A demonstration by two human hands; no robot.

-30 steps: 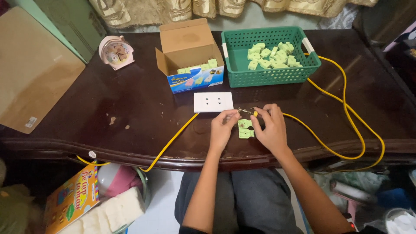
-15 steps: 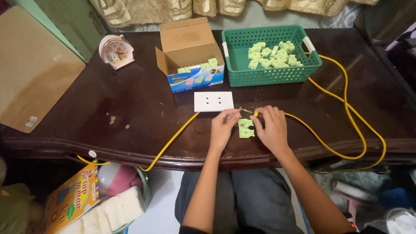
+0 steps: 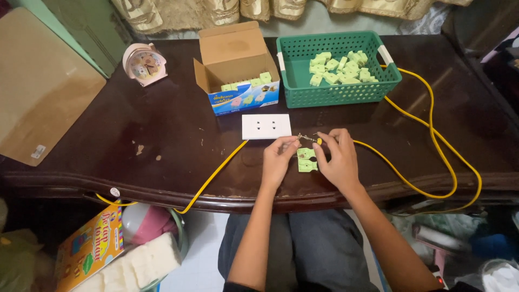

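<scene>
A small light-green plastic part (image 3: 306,161) lies on the dark wooden table (image 3: 162,140) near its front edge. My left hand (image 3: 279,158) rests at its left side, fingertips pinching the bare wire ends of a yellow cable (image 3: 411,184). My right hand (image 3: 336,158) covers the part's right side and grips the cable's end just above it. A white socket plate (image 3: 265,126) lies just behind my hands.
A green basket (image 3: 335,92) holding several light-green parts stands at the back right. An open cardboard box (image 3: 238,70) with more parts sits beside it. A pink clock (image 3: 144,64) stands back left. The yellow cable loops off the table's right and front edges.
</scene>
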